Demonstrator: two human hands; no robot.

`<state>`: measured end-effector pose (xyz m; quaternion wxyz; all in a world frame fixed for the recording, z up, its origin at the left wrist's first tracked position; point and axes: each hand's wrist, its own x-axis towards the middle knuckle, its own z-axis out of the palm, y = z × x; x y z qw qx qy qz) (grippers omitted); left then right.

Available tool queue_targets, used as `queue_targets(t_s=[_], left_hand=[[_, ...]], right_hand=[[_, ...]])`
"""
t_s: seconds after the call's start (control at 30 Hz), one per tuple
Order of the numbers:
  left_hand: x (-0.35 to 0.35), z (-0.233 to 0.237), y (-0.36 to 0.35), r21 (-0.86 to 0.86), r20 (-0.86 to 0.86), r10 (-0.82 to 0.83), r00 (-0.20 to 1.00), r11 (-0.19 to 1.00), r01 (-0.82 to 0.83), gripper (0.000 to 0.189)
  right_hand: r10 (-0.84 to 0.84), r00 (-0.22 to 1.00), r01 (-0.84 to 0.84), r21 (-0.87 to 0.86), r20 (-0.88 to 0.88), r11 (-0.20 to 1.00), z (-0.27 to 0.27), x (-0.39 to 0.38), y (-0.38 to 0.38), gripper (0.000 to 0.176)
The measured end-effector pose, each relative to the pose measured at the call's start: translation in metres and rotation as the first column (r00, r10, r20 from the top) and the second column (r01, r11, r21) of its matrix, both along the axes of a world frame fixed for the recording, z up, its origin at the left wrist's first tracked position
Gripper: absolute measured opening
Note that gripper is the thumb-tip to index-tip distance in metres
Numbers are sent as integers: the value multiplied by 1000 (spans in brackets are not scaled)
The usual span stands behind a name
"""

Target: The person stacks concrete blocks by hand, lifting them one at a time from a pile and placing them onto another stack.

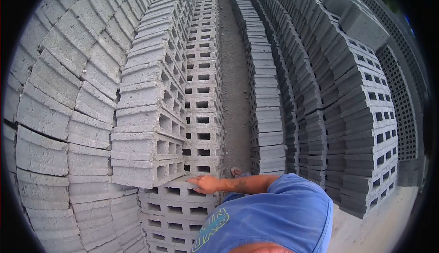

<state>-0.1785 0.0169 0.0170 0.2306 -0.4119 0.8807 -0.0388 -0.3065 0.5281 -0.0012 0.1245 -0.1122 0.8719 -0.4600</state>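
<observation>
My right hand (204, 184) is at the end of the bare arm that reaches left from a blue short sleeve. Its fingers lie over the top edge of a grey hollow concrete block (176, 185), with the thumb bent down at the holed side, so it grips that edge. This block tops a low stack whose rectangular holes face me. Right behind it, another hollow block (137, 168) forms the near end of a higher row, its larger openings turned right. My left hand is outside the picture.
Walls of stacked blocks (43, 111) rise close on the left. A narrow dirt aisle (235, 93) runs away between the rows. More long rows (375, 115) stand right, with loose blocks (363, 26) on top. The blue shirt (283, 212) covers the lower middle.
</observation>
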Motion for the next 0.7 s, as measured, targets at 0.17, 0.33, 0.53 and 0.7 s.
queue_targets(t_s=[0.17,0.33,0.53,0.7], left_hand=[[158,13,-70,-40,87,265,960,964,-263,53],[212,-37,-73,169,318,-306,897,950,264,34],[138,11,83,170,-214,710,671,704,-690,98],[152,-11,93,84,-386,652,653,730,-678,97]], right_hand=[[-37,991,33,-37,-126,999,-4,-2,0,58],[-28,989,18,-67,-143,998,-7,-7,-5,53],[-4,1000,5,29,-11,1000,1,-12,-10,64],[103,982,-83,-133,157,988,-14,-23,-6,70]])
